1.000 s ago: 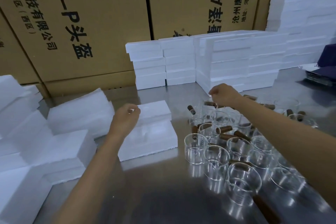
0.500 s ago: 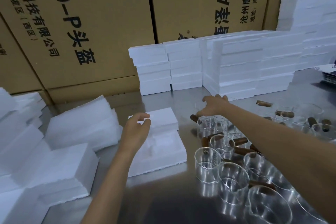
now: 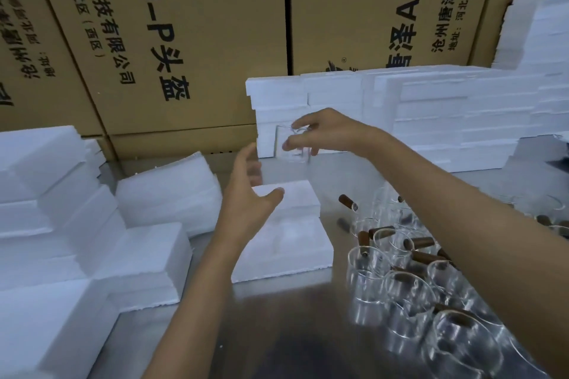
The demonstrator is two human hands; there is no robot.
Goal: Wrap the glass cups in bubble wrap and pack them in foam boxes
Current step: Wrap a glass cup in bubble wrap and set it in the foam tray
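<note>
Cartons [image 3: 197, 40] and stacked foam [image 3: 431, 120] back the steel worktop [image 3: 277, 317]. Right hand [image 3: 326, 132] pinches a clear cup [image 3: 291, 144] in the air at twelve o'clock, upright, its mouth up though blurred. Left hand [image 3: 246, 209] hovers released, fingers spread, above the foam box [image 3: 286, 243]. More cups [image 3: 409, 286] crowd at four o'clock.

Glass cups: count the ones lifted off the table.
1. The glass cup is held up by the right hand before the foam stack. The left hand holds none. The other cups stand on the table, some perhaps hidden under the arm.
</note>
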